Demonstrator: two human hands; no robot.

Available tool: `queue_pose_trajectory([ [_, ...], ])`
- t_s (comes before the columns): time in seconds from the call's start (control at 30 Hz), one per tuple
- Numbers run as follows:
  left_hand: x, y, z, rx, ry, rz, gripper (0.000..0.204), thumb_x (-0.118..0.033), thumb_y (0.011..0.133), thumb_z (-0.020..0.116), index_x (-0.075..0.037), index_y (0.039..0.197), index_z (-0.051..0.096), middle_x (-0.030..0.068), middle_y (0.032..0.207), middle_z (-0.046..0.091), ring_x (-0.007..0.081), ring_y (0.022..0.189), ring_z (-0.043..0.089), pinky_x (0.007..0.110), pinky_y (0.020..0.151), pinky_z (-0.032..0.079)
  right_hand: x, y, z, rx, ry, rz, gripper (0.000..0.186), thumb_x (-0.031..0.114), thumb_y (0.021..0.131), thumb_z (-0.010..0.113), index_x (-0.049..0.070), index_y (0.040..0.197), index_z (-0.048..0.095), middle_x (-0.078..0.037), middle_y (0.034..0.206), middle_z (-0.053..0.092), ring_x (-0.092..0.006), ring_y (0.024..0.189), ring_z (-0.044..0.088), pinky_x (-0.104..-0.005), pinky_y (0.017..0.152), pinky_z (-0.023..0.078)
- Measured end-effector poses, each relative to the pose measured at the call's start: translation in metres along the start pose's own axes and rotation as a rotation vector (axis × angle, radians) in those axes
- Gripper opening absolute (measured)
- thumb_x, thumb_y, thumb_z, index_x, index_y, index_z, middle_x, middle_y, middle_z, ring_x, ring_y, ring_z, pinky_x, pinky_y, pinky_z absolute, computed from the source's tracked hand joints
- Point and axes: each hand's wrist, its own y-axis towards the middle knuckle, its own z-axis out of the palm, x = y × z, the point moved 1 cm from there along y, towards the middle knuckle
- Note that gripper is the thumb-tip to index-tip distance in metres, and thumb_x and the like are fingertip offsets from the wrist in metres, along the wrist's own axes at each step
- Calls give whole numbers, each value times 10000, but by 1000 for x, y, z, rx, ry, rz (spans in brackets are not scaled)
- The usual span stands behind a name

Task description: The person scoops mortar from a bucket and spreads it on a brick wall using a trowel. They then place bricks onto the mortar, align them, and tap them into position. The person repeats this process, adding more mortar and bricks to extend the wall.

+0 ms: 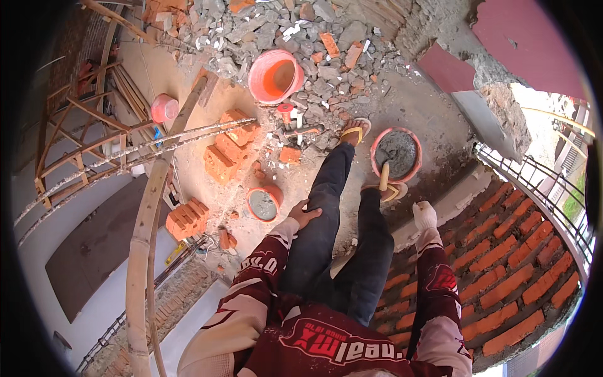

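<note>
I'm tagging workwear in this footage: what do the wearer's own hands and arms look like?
The left hand is bare; the right hand appears to wear a white glove. The left sleeve is long, maroon with pale panels and white lettering; the right sleeve is also long and maroon with pale panels, plus a bright red marking.

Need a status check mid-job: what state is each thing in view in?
Left hand: open, resting on the left leg.
Right hand: gloved, fingers curled.
Round basin: upright, holding gray mix.
Wooden handle: sloping over the basin's rim.
Small bucket: upright, holding gray mix.
Large bucket: uncovered, contents unclear.
Hammer-like tool: lying down.
Brick wall: laid in courses with gray joints.
</note>
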Motion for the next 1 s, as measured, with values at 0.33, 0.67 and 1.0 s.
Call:
queue_pose_trajectory([
  [0.33, 143, 82, -92, -375, -45, -219, 771, -577, 808, 758, -22, 1332, 650, 208, 1386, 636, 366, 1319, 572, 435, 1120, 439, 30, -12, 87, 80, 63, -6, 374, 325, 921, 684, -3, 1098, 716, -221, 1003, 751, -369, 987, 723, -428, 889, 548],
  [0.67, 296, 251, -270, -948, -203, -430, 1107, -562, 676, 892, 51, 1471, 428, 282, 1388, 583, 399, 1276, 597, 458, 1051, 504, 146, -27, 216, 240, 478, 66, 254, 164, 974, 656, -27, 1142, 664, -81, 877, 710, -153, 810, 659, -314, 760, 545],
  [1.0, 328, 349, -358, -1039, -294, -262, 1008, -497, 784, 815, -13, 1531, 342, 287, 1473, 498, 428, 1288, 577, 500, 1020, 539, 225, -29, 313, 297, 431, -54, 288, 164, 982, 647, -31, 1194, 650, -127, 983, 735, -187, 894, 699, -327, 820, 563],
])
